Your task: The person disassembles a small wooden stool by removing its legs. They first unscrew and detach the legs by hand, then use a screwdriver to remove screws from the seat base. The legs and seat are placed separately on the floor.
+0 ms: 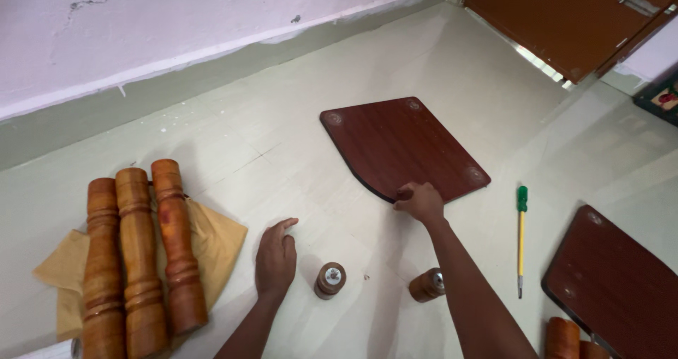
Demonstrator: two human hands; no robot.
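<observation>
Head view shows the right hand (421, 202) gripping the near edge of a dark red-brown board (402, 148) that lies flat on the pale tiled floor (233, 140), fingers curled over its rim. The left hand (275, 256) rests released, palm down on the floor, holding nothing. To move the board cleanly, a firm pinch at that edge and a low, level slide seem wise, since the board is wide and thin. Two short wooden feet (330, 280) stand and lie close by the wrists and could be knocked. Three turned wooden legs (141, 256) lie on a tan cloth (215, 235) at left; a green-handled screwdriver (521, 239) and a second board (614, 281) lie at right.
</observation>
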